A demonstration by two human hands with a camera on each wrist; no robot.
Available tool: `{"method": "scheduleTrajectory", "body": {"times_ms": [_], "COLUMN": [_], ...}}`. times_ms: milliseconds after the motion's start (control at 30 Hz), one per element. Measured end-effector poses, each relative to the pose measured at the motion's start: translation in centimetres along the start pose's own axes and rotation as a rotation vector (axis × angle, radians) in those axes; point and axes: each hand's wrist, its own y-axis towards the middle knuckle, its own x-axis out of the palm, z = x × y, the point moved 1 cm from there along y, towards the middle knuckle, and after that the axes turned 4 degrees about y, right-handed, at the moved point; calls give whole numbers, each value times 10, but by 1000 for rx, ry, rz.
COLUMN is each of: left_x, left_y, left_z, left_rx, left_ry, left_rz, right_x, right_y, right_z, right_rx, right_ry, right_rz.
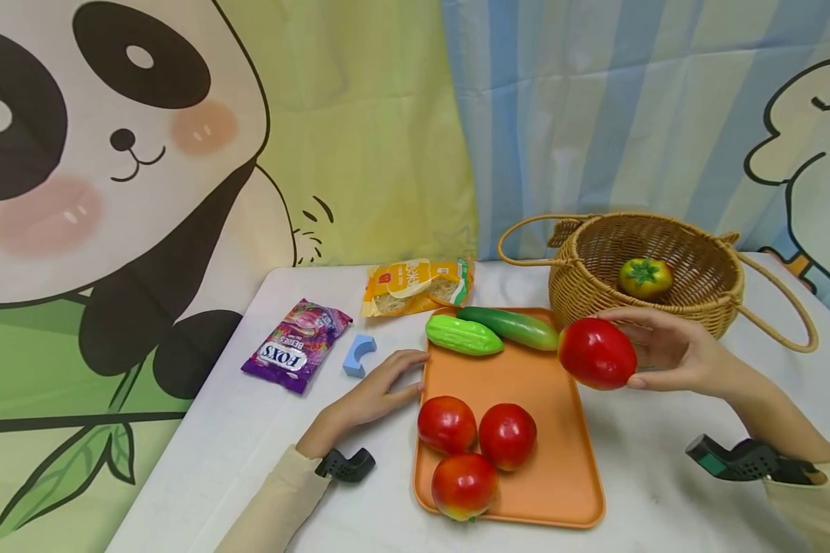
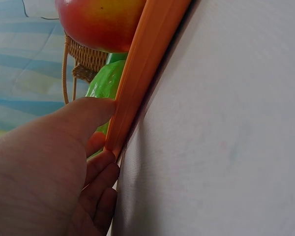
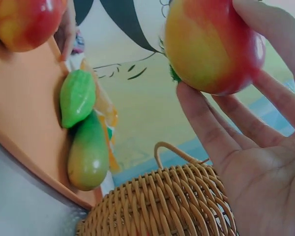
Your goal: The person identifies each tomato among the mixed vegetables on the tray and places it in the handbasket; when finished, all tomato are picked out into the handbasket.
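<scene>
In the head view my right hand (image 1: 685, 353) holds a red toy tomato (image 1: 598, 354) by its right end, thumb below and fingers above, over the right edge of the orange tray (image 1: 512, 384). The right wrist view shows this tomato's yellow side (image 3: 206, 49) and a bit of green calyx. My left hand (image 1: 380, 392) rests at the tray's left edge, its thumb and fingertips touching the rim (image 2: 132, 83). Three more red tomatoes (image 1: 508, 436) lie on the tray's near half. A light green bitter melon (image 1: 464, 336) and a cucumber (image 1: 515, 328) lie at its far end.
Behind the right hand stands a wicker basket (image 1: 567, 296) with looped handles, holding a green-topped tomato (image 1: 645, 278). A yellow food packet (image 1: 415, 286) lies beyond the tray. Left of it are a blue arch block (image 1: 358, 355) and a purple candy bag (image 1: 296, 346).
</scene>
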Motion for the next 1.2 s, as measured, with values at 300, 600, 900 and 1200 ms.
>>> {"method": "scheduleTrajectory", "body": {"times_ms": [300, 600, 900, 1200], "left_x": [0, 2, 2, 2], "left_y": [0, 0, 0, 1], "left_z": [2, 0, 1, -4], "left_rx": [-16, -9, -1, -15], "left_ry": [-13, 0, -3, 0], "left_rz": [-14, -9, -2, -7], "right_x": [-11, -22, -35, -43], "right_y": [3, 8, 16, 27], "right_z": [0, -12, -19, -24], "right_rx": [-16, -17, 57, 130], "right_ry": [90, 21, -135, -212], "right_rz": [99, 244, 347, 499]}}
